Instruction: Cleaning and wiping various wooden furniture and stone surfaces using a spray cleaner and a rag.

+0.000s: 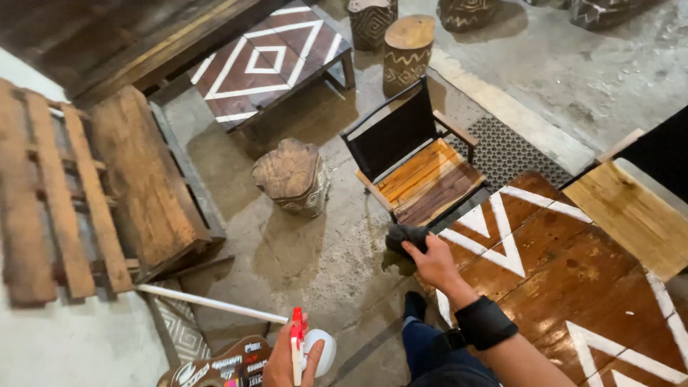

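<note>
Pressing a dark cloth against the near corner of a brown wooden desk painted with white chevrons, the person's right hand had its fingers closed over the bunched rag, a black band around the wrist. The left hand, low at the bottom edge of the view, gripped a white spray bottle with a red trigger, its fingers wrapped around the neck. Just beside that hand lay a rounded brown board covered with small stickers in white, black and pink, their shapes too small to tell apart. A white pole ran along the concrete floor towards the bottle. Beyond the desk stood a black-framed chair with a slatted wooden seat, a carved stump stool, and a low table bearing white diamond patterns. Weathered pallets lay at left.
</note>
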